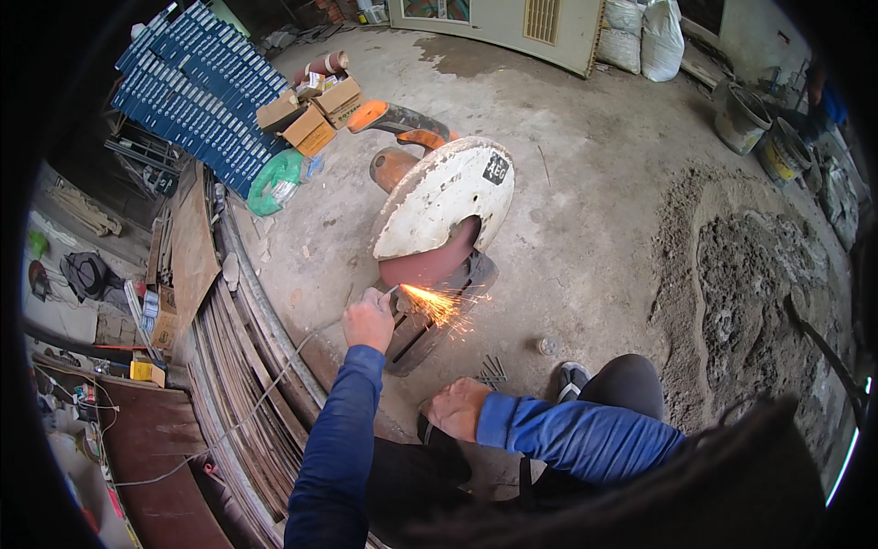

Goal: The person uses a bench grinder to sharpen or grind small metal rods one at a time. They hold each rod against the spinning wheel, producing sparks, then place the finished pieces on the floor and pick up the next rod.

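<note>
My left hand (pixel 368 319) grips a short thin metal rod (pixel 393 289) against the reddish-brown disc (pixel 422 260) of an orange and black chop saw (pixel 401 123). Orange sparks (pixel 434 305) spray rightward from the contact, over the saw's metal base (pixel 402 348). A worn white guard (pixel 434 192) covers the disc's upper part. My right hand (pixel 455 410) is curled low near my knee and shoe; whatever it holds, if anything, is hidden. Several short rods (pixel 494 371) lie on the floor just beyond it, near a small round container (pixel 547 346).
Long pipes and strips (pixel 247 384) line my left, with a cable across them. Cardboard boxes (pixel 311 128) and blue stacked panels (pixel 197 87) stand back left. Wet mortar (pixel 741 302) covers floor at right, below buckets (pixel 739 114). Part of another person (pixel 826 101) shows at far right.
</note>
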`<act>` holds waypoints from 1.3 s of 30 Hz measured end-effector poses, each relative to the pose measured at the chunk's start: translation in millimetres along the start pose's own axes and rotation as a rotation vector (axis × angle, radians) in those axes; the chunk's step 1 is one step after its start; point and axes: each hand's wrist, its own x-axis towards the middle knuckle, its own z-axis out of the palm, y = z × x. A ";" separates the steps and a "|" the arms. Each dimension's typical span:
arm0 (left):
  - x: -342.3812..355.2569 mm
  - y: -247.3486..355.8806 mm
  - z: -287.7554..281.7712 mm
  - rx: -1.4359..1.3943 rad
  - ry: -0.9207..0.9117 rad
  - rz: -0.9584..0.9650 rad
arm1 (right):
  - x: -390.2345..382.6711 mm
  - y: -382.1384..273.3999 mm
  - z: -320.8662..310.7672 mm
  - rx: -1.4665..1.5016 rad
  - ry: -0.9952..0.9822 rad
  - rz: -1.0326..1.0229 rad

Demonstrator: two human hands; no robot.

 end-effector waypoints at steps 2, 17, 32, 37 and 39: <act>-0.2 0.0 0.4 -0.001 0.009 0.011 | -0.9 0.5 0.1 -0.007 0.018 -0.014; -15.6 -3.5 -61.6 -1.210 -0.635 -0.402 | -1.1 0.6 11.5 -0.005 0.084 -0.052; -17.4 3.9 -75.4 -1.508 -0.808 -0.353 | -7.3 -1.0 8.1 -0.055 0.064 -0.050; -14.5 2.5 -63.1 -1.340 -0.724 -0.396 | -6.3 -2.1 4.6 -0.080 0.010 -0.056; -10.5 -2.0 -56.2 -1.278 -0.718 -0.418 | -5.8 -2.7 3.1 -0.075 -0.021 -0.030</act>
